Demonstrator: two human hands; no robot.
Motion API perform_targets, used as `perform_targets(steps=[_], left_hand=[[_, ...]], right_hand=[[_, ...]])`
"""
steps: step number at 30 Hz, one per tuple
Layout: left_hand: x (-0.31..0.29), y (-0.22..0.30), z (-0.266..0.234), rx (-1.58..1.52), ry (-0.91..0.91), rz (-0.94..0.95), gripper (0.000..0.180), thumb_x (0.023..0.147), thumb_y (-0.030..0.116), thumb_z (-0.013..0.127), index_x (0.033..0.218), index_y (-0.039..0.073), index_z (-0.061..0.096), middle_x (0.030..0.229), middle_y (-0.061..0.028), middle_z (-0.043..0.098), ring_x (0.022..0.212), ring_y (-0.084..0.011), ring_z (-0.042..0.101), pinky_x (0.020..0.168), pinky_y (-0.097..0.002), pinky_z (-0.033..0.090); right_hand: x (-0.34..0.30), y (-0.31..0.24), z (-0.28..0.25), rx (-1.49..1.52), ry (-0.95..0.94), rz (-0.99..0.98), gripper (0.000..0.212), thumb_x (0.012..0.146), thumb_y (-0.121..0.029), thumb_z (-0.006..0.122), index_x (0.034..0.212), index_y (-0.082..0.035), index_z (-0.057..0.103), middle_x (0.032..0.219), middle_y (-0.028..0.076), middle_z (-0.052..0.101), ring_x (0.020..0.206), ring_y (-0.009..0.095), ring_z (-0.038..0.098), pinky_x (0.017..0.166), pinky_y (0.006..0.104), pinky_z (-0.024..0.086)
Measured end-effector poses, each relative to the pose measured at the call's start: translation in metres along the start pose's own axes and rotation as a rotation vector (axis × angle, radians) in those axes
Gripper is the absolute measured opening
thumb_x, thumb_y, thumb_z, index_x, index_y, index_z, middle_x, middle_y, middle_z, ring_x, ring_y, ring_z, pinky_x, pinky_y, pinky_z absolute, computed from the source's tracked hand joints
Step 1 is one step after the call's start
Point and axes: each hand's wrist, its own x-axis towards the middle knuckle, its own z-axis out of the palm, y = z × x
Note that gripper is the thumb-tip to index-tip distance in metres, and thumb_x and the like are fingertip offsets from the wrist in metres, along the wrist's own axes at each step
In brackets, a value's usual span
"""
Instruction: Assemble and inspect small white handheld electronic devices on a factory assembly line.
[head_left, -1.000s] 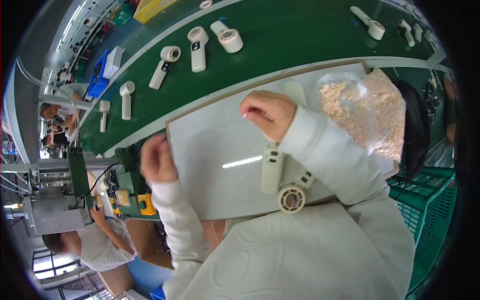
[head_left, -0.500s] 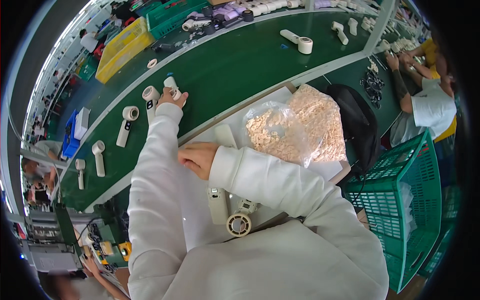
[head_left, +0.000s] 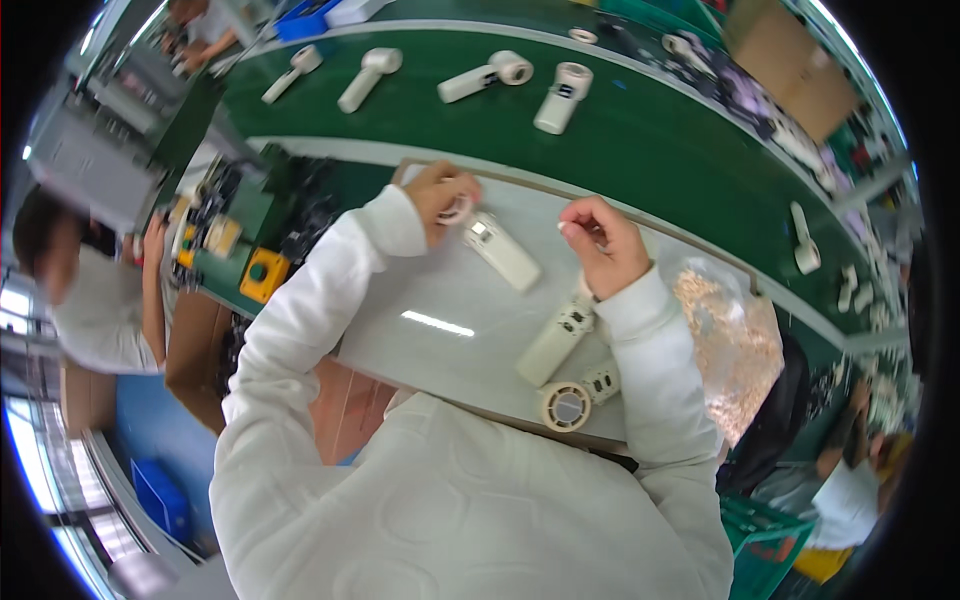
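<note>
My left hand (head_left: 440,203) is closed around the round head of a cream handheld fan (head_left: 505,258), whose handle slants down to the right over the white board (head_left: 400,335). Opposite it, my right hand (head_left: 606,246) is raised with thumb and fingers pinched together. A tiny pale spot shows at the fingertips, too small to name. Beneath the right wrist lies a second cream fan (head_left: 553,345), its upper end partly hidden by that hand. Near the board's front edge sits a fan part with a ring-shaped head (head_left: 566,406), partly covered by my right sleeve.
Clear bags of small cream parts (head_left: 735,345) lie right of the board. Beyond it, a green conveyor (head_left: 430,125) carries several fans, one a cream fan (head_left: 563,98). A yellow button box (head_left: 263,275) stands at left, near a seated person (head_left: 105,310). Green crates (head_left: 765,545) are at lower right.
The view has swung left. My left hand has come back from the conveyor to the board with a fan. My right hand has lifted and moved away from the left forearm.
</note>
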Motion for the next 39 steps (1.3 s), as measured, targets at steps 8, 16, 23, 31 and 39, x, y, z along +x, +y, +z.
perform_targets(steps=[8, 16, 23, 31, 39], left_hand=[[-0.029, -0.008, -0.020, -0.105, 0.109, 0.004, 0.061, 0.069, -0.005, 0.058, 0.125, 0.020, 0.052, 0.121, -0.0162, 0.051, 0.106, -0.0383, 0.053, 0.089, -0.0414, 0.049], [-0.047, -0.119, -0.070, 0.597, -0.198, -0.900, 0.037, 0.089, 0.019, 0.049, 0.125, 0.016, 0.055, 0.131, -0.0191, 0.051, 0.117, -0.0363, 0.054, 0.100, -0.0493, 0.042], [-0.040, -0.114, -0.073, 0.598, -0.176, -0.847, 0.029, 0.089, 0.015, 0.050, 0.115, 0.018, 0.063, 0.118, -0.0082, 0.061, 0.110, -0.0318, 0.059, 0.096, -0.0428, 0.046], [-0.055, -0.129, -0.068, 0.403, 0.364, -0.666, 0.032, 0.088, 0.011, 0.052, 0.116, 0.021, 0.064, 0.097, -0.0026, 0.072, 0.082, -0.0252, 0.067, 0.076, -0.0378, 0.052], [-0.048, 0.034, 0.005, -0.756, 0.522, -0.442, 0.032, 0.083, -0.008, 0.060, 0.112, 0.004, 0.066, 0.085, -0.0046, 0.065, 0.073, -0.0108, 0.058, 0.067, -0.0209, 0.049]], right_hand=[[0.027, -0.025, 0.052, -0.182, -0.447, 0.123, 0.010, 0.085, 0.001, 0.057, 0.093, -0.005, 0.059, 0.081, 0.002, 0.059, 0.067, 0.013, 0.050, 0.065, 0.0234, 0.044], [0.022, -0.001, 0.086, -0.328, -0.381, -0.122, 0.010, 0.085, 0.002, 0.057, 0.091, -0.006, 0.058, 0.089, 0.006, 0.052, 0.071, 0.016, 0.047, 0.069, 0.0254, 0.044], [0.022, 0.005, 0.094, -0.334, -0.268, -0.106, 0.011, 0.084, 0.003, 0.057, 0.091, -0.005, 0.059, 0.098, 0.007, 0.048, 0.079, 0.019, 0.049, 0.073, 0.0269, 0.045], [0.033, 0.010, 0.104, -0.220, -0.306, 0.041, 0.017, 0.082, 0.002, 0.060, 0.094, -0.008, 0.059, 0.098, 0.006, 0.049, 0.081, 0.019, 0.050, 0.078, 0.0290, 0.045], [0.034, 0.011, 0.090, -0.145, -0.278, 0.066, 0.017, 0.083, 0.002, 0.061, 0.095, -0.008, 0.056, 0.096, 0.005, 0.051, 0.080, 0.017, 0.050, 0.074, 0.0268, 0.044]])
